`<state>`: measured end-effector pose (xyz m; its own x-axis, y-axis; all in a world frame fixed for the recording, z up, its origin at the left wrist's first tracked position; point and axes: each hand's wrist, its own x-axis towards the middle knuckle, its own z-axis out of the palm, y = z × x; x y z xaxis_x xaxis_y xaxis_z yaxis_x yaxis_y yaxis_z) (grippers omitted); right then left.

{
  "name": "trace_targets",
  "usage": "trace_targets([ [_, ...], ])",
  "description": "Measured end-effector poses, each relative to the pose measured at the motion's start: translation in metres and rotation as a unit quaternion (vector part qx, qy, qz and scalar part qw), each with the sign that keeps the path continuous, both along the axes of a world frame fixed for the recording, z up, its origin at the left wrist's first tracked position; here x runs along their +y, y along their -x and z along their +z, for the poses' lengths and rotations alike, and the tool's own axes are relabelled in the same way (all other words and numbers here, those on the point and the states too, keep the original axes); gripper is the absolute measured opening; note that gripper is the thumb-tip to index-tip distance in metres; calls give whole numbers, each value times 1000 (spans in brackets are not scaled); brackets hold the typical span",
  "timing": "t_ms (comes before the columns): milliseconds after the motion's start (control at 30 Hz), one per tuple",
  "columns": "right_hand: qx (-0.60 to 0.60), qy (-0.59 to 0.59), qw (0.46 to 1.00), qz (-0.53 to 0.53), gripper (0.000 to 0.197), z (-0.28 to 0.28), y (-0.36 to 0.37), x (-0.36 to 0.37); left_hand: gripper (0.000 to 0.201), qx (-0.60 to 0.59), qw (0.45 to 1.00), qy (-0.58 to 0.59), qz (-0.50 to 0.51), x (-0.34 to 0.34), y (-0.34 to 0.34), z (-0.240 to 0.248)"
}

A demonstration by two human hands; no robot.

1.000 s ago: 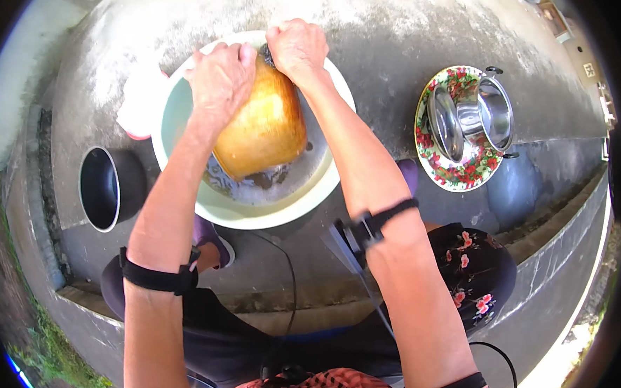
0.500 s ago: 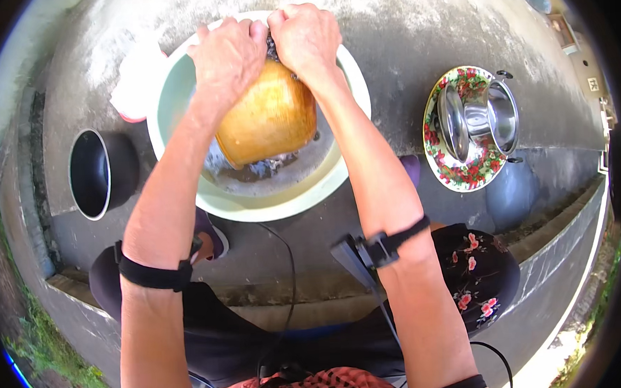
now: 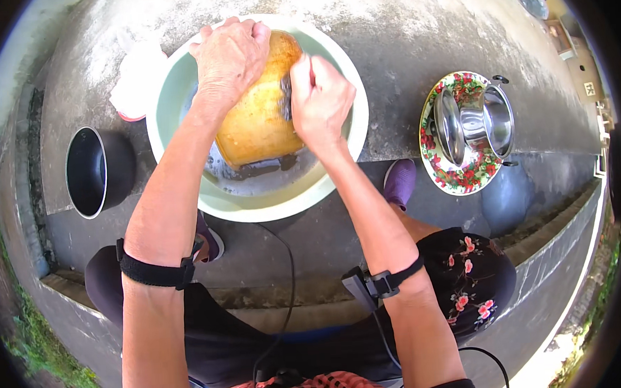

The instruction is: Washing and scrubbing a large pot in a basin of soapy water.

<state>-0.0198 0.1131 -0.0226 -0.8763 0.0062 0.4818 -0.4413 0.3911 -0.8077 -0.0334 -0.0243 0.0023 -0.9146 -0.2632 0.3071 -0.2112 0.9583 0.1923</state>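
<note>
A golden-brown, scorched-looking pot lies tilted in a pale green basin of cloudy, sudsy water. My left hand is closed over the pot's far left edge and grips it. Against the pot's right side, my right hand is clenched around a dark scouring pad, which shows partly beside the fingers. The pot's opening is hidden from view.
A dark pot lies on its side at the left. To the right, a flowered tray holds a shiny steel pot and a lid. A white item sits behind the basin's left. A cable runs below the basin.
My right hand has come down from the pot's far end to its right side with the scouring pad. My left hand stays at about the same place on the pot.
</note>
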Motion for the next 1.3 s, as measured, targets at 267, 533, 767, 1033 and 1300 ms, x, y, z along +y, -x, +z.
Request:
trace_targets([
  [267,-10,-79,997,-11,31,-8,76,-23,36,-68,997,1,42,14,0,4],
  [533,25,-15,1000,-6,28,1,-9,-4,37,-32,999,-17,18,2,4,6],
  [767,-44,-26,999,1,29,-1,79,-25,35,-66,997,-9,44,13,7,5],
  [1033,29,15,999,8,33,-2,-11,1,31,-26,999,3,26,4,1,2],
  [1300,-90,-76,993,-32,31,10,90,-29,32,-60,998,1,27,18,4,7],
])
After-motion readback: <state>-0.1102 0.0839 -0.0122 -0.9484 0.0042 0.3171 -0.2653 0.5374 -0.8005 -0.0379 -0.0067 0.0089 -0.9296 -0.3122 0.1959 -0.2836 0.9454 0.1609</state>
